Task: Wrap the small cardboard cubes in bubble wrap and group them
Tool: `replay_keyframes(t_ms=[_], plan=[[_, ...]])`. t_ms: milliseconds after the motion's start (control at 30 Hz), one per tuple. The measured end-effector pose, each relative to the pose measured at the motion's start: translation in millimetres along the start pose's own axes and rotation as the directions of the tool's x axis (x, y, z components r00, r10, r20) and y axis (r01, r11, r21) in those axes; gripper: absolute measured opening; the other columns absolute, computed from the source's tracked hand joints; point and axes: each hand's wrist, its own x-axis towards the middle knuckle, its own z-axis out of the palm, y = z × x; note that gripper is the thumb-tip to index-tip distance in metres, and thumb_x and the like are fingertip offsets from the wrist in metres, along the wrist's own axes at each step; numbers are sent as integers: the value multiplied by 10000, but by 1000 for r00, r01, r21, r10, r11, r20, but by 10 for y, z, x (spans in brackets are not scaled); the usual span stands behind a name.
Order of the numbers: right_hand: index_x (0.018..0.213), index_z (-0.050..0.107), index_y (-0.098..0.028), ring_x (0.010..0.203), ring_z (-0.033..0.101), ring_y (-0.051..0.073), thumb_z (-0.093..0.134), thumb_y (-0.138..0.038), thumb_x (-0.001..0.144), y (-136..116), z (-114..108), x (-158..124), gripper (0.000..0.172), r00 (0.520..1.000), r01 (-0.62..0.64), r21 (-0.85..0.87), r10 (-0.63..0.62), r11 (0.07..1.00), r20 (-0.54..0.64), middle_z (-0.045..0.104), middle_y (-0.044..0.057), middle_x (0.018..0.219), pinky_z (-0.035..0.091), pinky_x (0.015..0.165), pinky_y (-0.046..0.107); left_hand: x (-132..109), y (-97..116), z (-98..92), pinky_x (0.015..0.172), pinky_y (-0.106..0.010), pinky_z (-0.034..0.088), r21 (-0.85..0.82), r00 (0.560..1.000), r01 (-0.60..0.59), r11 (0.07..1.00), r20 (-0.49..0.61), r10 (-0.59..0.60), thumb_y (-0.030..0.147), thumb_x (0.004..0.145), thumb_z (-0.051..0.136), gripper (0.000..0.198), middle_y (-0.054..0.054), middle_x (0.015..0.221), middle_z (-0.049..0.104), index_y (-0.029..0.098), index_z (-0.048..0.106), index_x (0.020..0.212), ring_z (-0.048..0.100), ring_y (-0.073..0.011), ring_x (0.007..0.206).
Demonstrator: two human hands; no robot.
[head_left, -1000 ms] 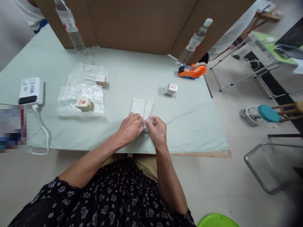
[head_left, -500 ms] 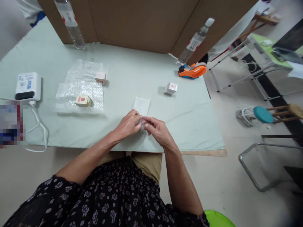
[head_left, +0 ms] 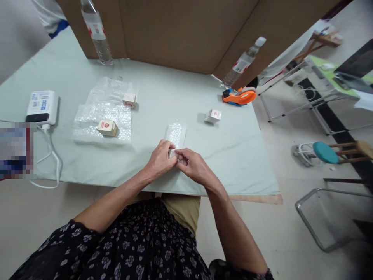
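My left hand [head_left: 161,158] and my right hand [head_left: 192,165] meet at the near middle of the table, fingers curled around a small bundle of bubble wrap. The strip of bubble wrap [head_left: 175,134] runs away from my fingers across the pale green table cover [head_left: 239,155]. What lies inside the wrapped end is hidden by my fingers. A small white box [head_left: 213,116] sits to the right, beyond my hands.
Two small boxes [head_left: 107,127] [head_left: 129,100] lie on bubble wrap sheets [head_left: 96,112] at the left. A white power bank [head_left: 41,107] with cable sits far left. An orange tape dispenser [head_left: 239,95] and two water bottles [head_left: 97,33] [head_left: 242,62] stand by a cardboard screen [head_left: 180,31]. Stools stand on the floor at right.
The loose flap of bubble wrap that stood up beside my right hand now lies flat. My hands have closed tighter together on the near end.
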Motion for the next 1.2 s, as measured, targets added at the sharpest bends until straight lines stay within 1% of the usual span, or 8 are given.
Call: replay_keyframes(t_ms=[167,267,400,567,733,933,1100,1200], plan=[[1073,700,-182,734,591,142,593,-174,793,109,-136,67,300,992,59,184,-78,981,97,675,21,863,478,695,282,47,-3,12,845,-337,511,103,998,6,995,60,-12,216,773,641,118,-39,935,605,199,589,877,611,-205,932],[1096,712,-187,796,619,163,585,-223,836,227,-196,86,291,998,66,227,-67,972,-2,694,41,913,503,741,308,60,19,9,879,-357,518,166,995,18,986,92,-33,218,766,630,184,-58,996,620,190,595,944,621,-222,969],[1150,719,-231,781,595,174,545,-203,880,403,-270,241,322,982,75,-33,-79,997,-172,658,54,955,495,755,333,66,44,7,952,-383,512,204,992,-2,979,121,-23,191,758,606,244,-81,1069,621,178,593,1001,621,-240,1040],[1164,713,-300,935,598,196,520,-115,881,438,-296,592,389,985,143,-358,-170,923,-44,612,67,1177,447,703,301,74,51,7,960,-387,514,216,991,14,976,129,-43,183,758,598,259,-81,1060,619,175,602,1017,627,-241,1032],[935,756,-254,953,602,193,566,-187,918,379,-283,814,202,978,204,-438,-197,875,63,604,70,1223,403,663,288,52,61,-21,996,-385,499,187,981,-75,980,190,39,169,785,560,444,-92,1145,597,178,569,1229,591,-246,1114],[883,762,-246,888,599,174,585,-139,861,414,-241,898,209,972,236,-418,-205,877,118,617,61,1223,431,717,302,60,86,-56,915,-380,534,265,961,-151,952,263,79,186,833,517,454,-75,1073,565,249,615,1272,597,-234,998],[1130,706,-256,823,607,166,596,-146,795,535,-245,874,370,982,167,-237,-184,957,-51,626,64,1215,488,757,317,94,71,-48,948,-374,532,254,964,-93,963,263,24,223,822,539,364,-92,1080,588,194,688,1153,620,-238,997],[1197,653,-201,771,611,172,632,-245,795,657,-270,891,404,972,13,-87,-33,996,-232,664,87,1156,508,777,347,95,41,-35,946,-370,535,235,966,-93,968,255,31,229,814,535,375,-94,1078,588,181,695,1150,627,-241,1004]])
